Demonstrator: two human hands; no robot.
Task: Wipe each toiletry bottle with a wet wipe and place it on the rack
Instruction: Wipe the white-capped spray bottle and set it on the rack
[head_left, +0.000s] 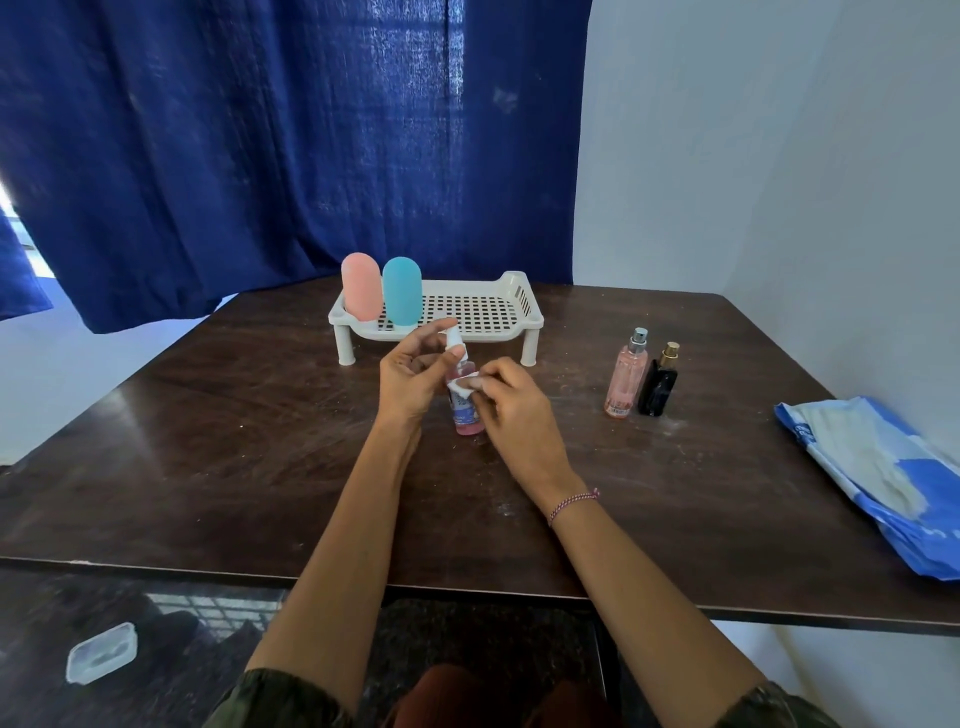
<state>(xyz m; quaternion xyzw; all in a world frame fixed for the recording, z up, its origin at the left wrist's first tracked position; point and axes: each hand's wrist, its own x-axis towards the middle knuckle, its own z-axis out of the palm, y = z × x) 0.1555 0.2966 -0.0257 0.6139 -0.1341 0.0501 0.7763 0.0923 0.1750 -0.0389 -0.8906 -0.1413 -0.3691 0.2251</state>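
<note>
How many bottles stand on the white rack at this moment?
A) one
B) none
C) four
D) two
D: only the pink squeeze bottle and the teal squeeze bottle stand on the white rack. The pink spray bottle being wiped, the tall pink perfume bottle and the black perfume bottle are not on it.

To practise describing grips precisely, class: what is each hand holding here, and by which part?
The left hand grips the pink spray bottle by its white spray head; the right hand pinches a wet wipe against the bottle's middle.
</note>
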